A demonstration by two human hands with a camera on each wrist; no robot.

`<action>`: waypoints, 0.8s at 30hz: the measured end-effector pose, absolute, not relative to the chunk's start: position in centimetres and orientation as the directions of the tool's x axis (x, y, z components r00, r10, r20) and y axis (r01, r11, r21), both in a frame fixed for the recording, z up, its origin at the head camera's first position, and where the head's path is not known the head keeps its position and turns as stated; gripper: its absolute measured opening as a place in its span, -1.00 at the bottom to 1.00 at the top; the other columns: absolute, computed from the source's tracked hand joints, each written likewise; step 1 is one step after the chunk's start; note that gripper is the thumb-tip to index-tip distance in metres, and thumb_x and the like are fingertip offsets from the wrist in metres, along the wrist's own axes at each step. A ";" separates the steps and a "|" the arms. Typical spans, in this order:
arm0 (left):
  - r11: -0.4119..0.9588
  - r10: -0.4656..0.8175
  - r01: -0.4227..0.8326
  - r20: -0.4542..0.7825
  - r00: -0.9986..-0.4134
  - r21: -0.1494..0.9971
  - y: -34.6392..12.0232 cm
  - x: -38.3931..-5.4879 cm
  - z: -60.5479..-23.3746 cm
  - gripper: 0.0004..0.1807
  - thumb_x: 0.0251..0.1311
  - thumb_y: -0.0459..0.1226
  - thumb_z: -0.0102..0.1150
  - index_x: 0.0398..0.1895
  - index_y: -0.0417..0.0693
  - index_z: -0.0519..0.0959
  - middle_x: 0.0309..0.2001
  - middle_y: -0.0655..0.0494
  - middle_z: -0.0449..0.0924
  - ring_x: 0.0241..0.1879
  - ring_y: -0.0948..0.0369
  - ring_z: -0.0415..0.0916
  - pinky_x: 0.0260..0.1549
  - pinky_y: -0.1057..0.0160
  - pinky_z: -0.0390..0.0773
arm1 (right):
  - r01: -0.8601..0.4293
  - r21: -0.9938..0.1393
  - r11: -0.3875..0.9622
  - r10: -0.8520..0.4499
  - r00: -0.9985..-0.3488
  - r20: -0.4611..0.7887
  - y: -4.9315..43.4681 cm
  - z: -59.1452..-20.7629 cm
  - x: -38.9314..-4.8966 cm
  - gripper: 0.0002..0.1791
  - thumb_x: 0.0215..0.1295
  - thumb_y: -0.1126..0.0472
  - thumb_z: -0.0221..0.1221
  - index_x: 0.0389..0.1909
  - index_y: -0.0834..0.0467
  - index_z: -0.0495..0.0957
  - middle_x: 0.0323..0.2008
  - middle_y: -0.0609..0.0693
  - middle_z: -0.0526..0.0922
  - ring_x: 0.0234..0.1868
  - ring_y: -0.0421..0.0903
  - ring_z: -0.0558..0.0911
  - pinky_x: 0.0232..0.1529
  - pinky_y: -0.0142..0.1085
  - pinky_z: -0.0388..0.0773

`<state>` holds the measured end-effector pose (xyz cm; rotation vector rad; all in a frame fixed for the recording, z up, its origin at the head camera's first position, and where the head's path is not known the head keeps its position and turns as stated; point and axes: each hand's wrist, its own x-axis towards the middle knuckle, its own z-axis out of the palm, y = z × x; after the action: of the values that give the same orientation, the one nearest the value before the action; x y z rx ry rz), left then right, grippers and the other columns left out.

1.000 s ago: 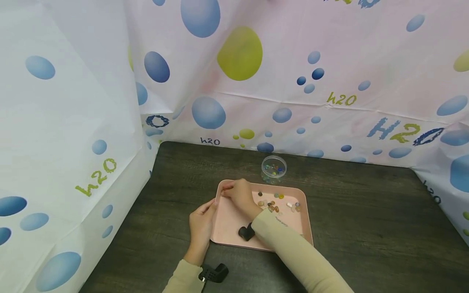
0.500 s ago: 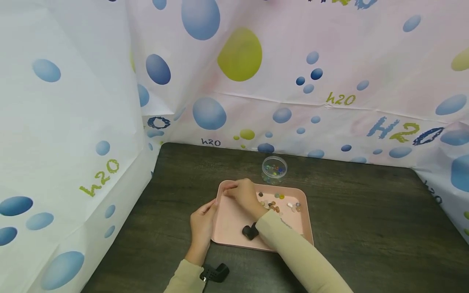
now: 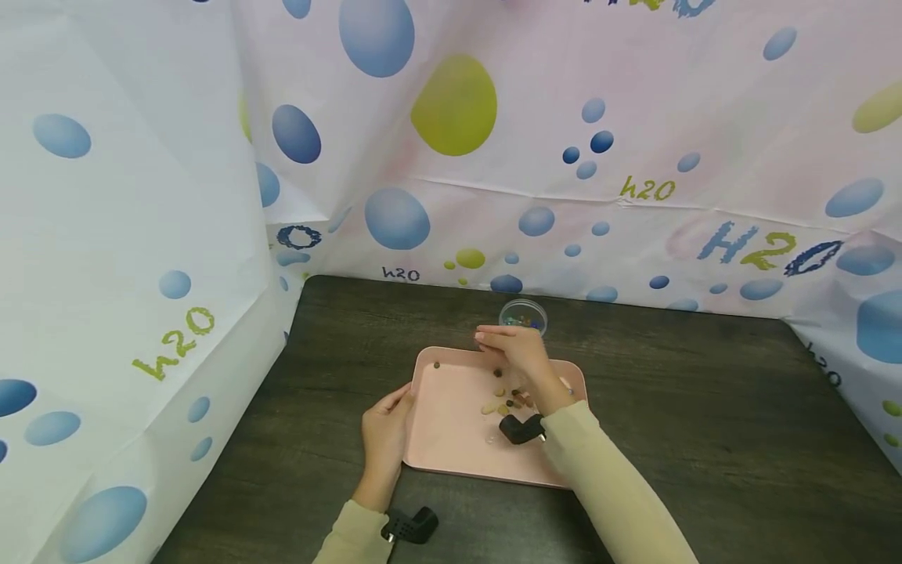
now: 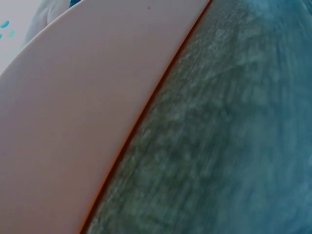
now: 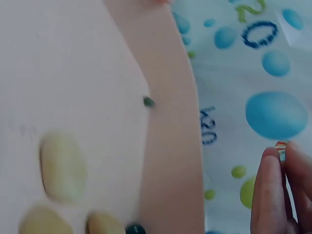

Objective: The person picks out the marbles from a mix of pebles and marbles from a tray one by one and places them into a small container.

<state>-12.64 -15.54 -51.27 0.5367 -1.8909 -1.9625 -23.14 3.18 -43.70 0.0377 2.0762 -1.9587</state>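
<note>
My left hand [image 3: 384,435] pinches the left rim of a pink tray [image 3: 451,439] between thumb and fingers. Over the tray's far edge is my right hand [image 3: 517,348], its fingertips pinching a small glass marble [image 5: 281,146] with orange and teal in it. Several polished stones lie in the tray: pale yellow ones [image 5: 62,166], brown ones near the right wrist, and a dark stone [image 3: 497,373]. Alone by the far left corner sits a small dark green stone [image 5: 148,102]. The right hand and sleeve hide part of the tray's right side.
Just behind the tray stands a clear round jar [image 3: 523,312] with colourful marbles in it, its front partly covered by the right hand. The dark wooden table [image 3: 705,423] spreads around, and a bubble-printed sheet [image 3: 564,117] hangs behind it.
My right hand has left the tray's far left corner and moved right toward the jar, uncovering the small dark stone there. The left hand keeps its hold on the rim.
</note>
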 end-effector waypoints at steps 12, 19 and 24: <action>-0.051 -0.519 -0.014 -0.038 -0.854 0.999 -15.4 -12.7 -51.2 -0.76 0.16 -0.27 0.22 -0.15 -0.21 0.67 -0.21 -0.22 0.65 -0.32 0.09 0.63 -0.43 0.38 0.59 | 0.297 -0.909 -0.291 -0.193 -0.949 -0.249 6.8 -43.0 -24.4 -0.51 0.20 0.37 0.18 0.18 0.36 0.40 -0.25 -0.05 0.69 -0.18 -0.22 0.68 0.04 -0.35 0.50; -0.040 -0.525 -0.003 -0.024 -0.851 0.999 -15.3 -12.7 -51.1 -0.77 0.16 -0.29 0.21 -0.16 -0.23 0.67 -0.23 -0.22 0.66 -0.35 0.09 0.64 -0.45 0.36 0.60 | 0.325 -0.859 -0.396 -0.185 -0.944 -0.272 8.9 -42.8 -25.1 -0.46 0.25 0.35 0.14 0.26 0.29 0.31 -0.19 -0.07 0.65 -0.14 -0.24 0.67 0.00 -0.46 0.50; -0.045 -0.521 0.000 -0.023 -0.853 0.999 -15.4 -12.7 -51.1 -0.77 0.16 -0.28 0.21 -0.16 -0.23 0.67 -0.22 -0.24 0.66 -0.34 0.07 0.64 -0.44 0.36 0.61 | 0.279 -0.918 -0.284 -0.094 -0.960 -0.262 9.7 -43.1 -25.9 -0.47 0.19 0.25 0.22 0.21 0.23 0.41 -0.09 -0.05 0.64 -0.04 -0.22 0.63 0.13 -0.35 0.45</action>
<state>-12.66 -15.36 -51.14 0.5509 -1.8721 -1.9578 -25.88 9.68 -43.06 0.2296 1.7178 -2.3340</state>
